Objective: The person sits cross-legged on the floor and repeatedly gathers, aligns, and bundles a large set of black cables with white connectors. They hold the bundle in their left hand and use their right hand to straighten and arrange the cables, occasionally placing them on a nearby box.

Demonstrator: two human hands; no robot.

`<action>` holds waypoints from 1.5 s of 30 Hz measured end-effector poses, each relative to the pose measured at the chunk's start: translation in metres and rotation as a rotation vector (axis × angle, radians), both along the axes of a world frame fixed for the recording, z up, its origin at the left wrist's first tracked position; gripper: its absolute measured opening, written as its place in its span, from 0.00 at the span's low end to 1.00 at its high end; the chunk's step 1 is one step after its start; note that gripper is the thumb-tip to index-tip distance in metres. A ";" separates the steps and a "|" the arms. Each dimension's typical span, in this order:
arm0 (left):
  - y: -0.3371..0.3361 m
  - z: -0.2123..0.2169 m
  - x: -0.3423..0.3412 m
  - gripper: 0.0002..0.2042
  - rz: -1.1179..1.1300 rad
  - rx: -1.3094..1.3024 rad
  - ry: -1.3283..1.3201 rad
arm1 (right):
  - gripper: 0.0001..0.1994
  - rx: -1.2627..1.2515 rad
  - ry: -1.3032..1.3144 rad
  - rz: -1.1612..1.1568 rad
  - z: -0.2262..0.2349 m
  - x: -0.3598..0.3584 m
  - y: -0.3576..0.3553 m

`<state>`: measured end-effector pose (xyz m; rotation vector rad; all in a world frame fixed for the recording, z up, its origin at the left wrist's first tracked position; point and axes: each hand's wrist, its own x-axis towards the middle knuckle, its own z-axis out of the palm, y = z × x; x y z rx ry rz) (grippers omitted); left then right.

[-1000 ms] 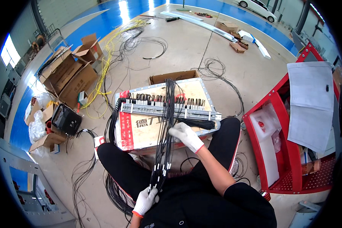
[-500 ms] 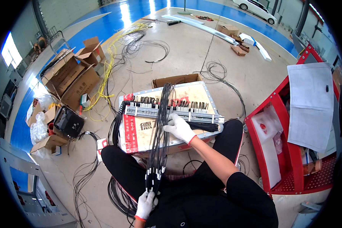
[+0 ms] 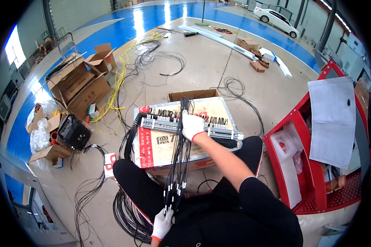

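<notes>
A long bundle of black wires [image 3: 178,164] runs from near my lap up over a wooden box [image 3: 160,150] that stands between my knees. My left hand [image 3: 163,223], in a white glove, is closed around its lower end, just below several white wire labels [image 3: 180,187]. Higher up, my gloved right hand [image 3: 193,125] is wrapped round the same bundle; its fingertips are partly hidden. Beneath that hand a grey terminal block strip [image 3: 160,124] lies across the box top, with short black wire loops [image 3: 218,120] and white markers along its far side.
An open red metal cabinet [image 3: 313,181] with paper sheets [image 3: 332,119] stands at my right. Cardboard boxes [image 3: 86,92] and a black case [image 3: 74,131] sit at my left. Yellow cable [image 3: 121,82] and black wire coils [image 3: 132,218] lie on the floor.
My right hand has moved from beside the bundle onto it and slightly away from me, closing around the wires. My left hand keeps its grip, a little further right in view.
</notes>
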<state>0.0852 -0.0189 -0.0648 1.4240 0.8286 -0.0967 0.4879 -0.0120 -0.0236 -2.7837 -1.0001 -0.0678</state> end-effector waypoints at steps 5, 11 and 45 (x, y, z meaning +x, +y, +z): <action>-0.004 -0.010 0.007 0.13 0.064 -0.052 -0.058 | 0.22 0.224 0.251 0.097 0.019 0.044 0.002; -0.001 -0.006 0.004 0.12 0.114 -0.140 -0.101 | 0.18 0.847 0.731 0.219 0.128 -0.027 -0.001; -0.008 -0.001 0.108 0.13 0.108 -0.315 -0.146 | 0.09 0.423 0.433 1.212 0.181 -0.279 -0.148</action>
